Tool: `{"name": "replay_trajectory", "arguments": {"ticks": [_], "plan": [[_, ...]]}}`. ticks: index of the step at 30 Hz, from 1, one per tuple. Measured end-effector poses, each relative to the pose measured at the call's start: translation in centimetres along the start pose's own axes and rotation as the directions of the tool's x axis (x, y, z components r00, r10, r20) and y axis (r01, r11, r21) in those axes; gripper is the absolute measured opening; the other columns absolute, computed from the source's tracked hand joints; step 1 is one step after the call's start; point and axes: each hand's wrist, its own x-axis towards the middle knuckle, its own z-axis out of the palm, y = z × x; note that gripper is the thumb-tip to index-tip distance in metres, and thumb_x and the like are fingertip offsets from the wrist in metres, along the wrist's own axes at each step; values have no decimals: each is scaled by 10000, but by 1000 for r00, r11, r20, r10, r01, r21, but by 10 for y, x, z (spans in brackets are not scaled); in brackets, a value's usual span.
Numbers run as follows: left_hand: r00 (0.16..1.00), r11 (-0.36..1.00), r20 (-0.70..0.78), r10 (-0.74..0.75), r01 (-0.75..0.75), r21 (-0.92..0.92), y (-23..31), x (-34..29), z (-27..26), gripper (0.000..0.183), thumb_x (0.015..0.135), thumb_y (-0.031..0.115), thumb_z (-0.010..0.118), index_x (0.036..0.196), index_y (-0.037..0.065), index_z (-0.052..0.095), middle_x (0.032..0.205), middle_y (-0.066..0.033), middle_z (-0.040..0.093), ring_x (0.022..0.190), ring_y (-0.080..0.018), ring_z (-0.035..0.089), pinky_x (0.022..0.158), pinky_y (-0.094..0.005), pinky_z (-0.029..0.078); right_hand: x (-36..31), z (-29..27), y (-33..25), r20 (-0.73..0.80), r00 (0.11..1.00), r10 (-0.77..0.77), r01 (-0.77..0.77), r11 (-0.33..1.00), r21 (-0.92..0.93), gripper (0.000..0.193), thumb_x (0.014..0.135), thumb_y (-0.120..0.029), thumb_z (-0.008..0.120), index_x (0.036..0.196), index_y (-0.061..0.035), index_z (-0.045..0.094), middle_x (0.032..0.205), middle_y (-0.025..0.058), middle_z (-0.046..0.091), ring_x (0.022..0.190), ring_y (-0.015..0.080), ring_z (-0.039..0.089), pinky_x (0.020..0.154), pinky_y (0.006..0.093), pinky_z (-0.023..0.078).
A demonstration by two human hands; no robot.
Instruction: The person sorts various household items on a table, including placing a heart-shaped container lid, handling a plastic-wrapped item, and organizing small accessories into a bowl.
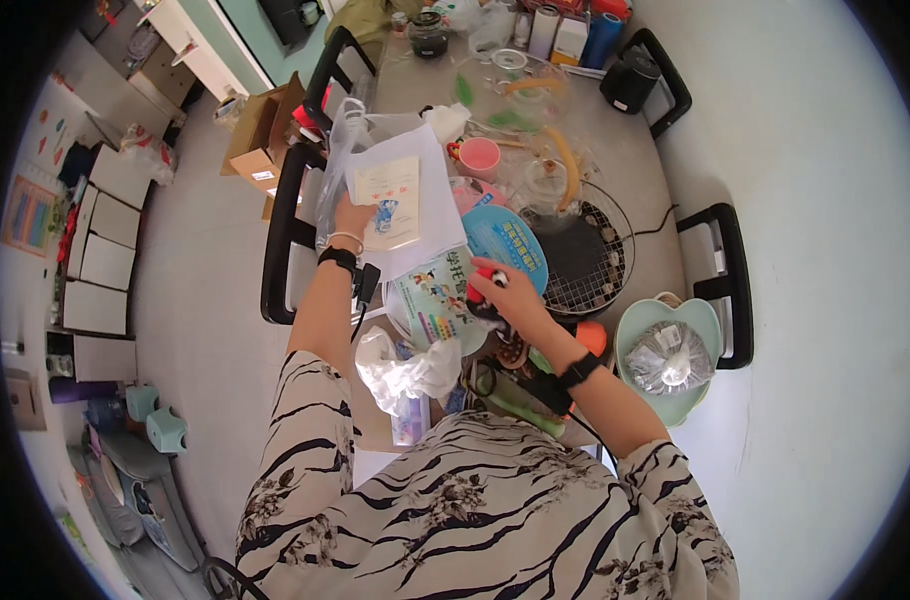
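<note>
My left hand (pixel 351 218) grips the left edge of a cream booklet (pixel 399 180) with a small blue picture on its cover. White paper sheets (pixel 437 220) lie under the booklet. My right hand (pixel 515 300) is closed round a small red and black object (pixel 483 284), whose kind I cannot make out because the fingers partly cover it. Below the sheets lies a round fan with a printed green and white face (pixel 437 297). A round blue fan (pixel 508 246) sits just beyond my right hand.
A pink cup (pixel 478 156) stands past the sheets. Right of it are a glass pot with a tan handle (pixel 547 185) and a round wire grill (pixel 600 270). Crumpled white plastic (pixel 407 370) lies near me; a green basin (pixel 665 312) is at right. Black-framed chairs (pixel 285 235) flank the table.
</note>
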Motion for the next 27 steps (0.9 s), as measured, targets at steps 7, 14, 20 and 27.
{"name": "replay_trajectory", "arguments": {"ticks": [7, 14, 20, 27], "plan": [[998, 998, 3, 56, -56, -20, 12, -9, -2, 675, 693, 70, 739, 1265, -83, 415, 1132, -228, 592, 1022, -323, 604, 885, -366, 484, -60, -42, 4, -33, 993, 116, -105, 965, 240, 371, 901, -272, 622, 1201, -55, 605, 1057, 19, 629, 860, 71, 568, 770, 211, 443], [814, 757, 24, 581, -550, 353, 93, -128, 10, 520, 814, 79, 658, 1281, -41, 463, 1178, -190, 581, 1039, -291, 578, 897, -371, 462, -89, -60, 19, -116, 966, 231, -39, 577, 816, 296, 944, -295, 560, 1181, -123, 521, 1008, 42, 634, 868, 159, 645, 717, 327, 558], [393, 525, 627, 672, -850, -30, 179, -339, 88, 507, 792, 42, 647, 1284, 81, 530, 1313, -144, 502, 1166, -291, 527, 949, -373, 445, -114, -51, 35, -109, 982, 154, 19, 493, 870, 322, 954, -398, 513, 1121, -128, 565, 1019, 33, 637, 932, 176, 627, 805, 361, 530], [464, 697, 599, 652, -678, -232, 168, -362, 127, 335, 879, 54, 541, 1213, 38, 567, 1270, -184, 527, 1124, -312, 556, 937, -353, 457, -151, -71, 48, 84, 996, -1, -82, 228, 970, 450, 981, -471, 404, 1243, -127, 529, 1185, 34, 569, 1065, 179, 537, 947, 374, 419]]}}
